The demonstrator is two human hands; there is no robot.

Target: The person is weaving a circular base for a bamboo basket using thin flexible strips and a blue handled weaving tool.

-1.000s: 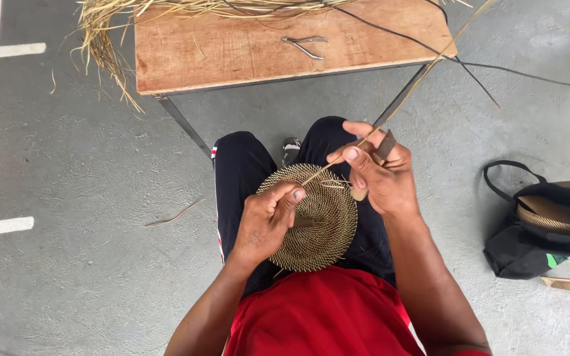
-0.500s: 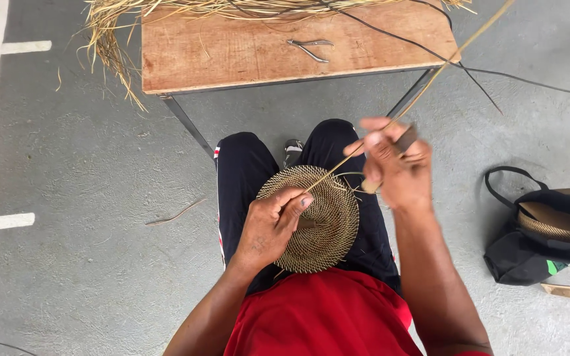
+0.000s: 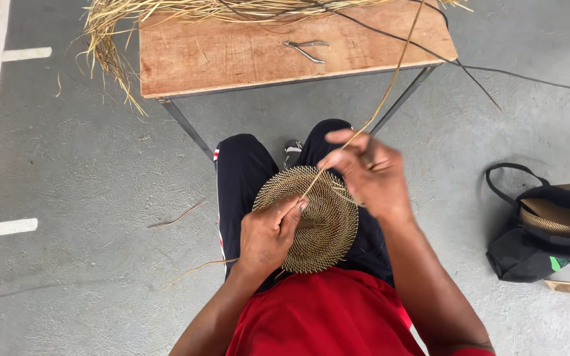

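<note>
A wooden tabletop (image 3: 232, 59) carries metal pliers (image 3: 306, 48) and a straw heap (image 3: 166, 13) spilling over its edge. A black bag (image 3: 536, 244), perhaps holding woven pieces, sits on the grey floor (image 3: 87, 171).

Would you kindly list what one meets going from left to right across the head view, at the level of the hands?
Loose straw on the floor → left hand → woven disc → right hand → black bag.
</note>
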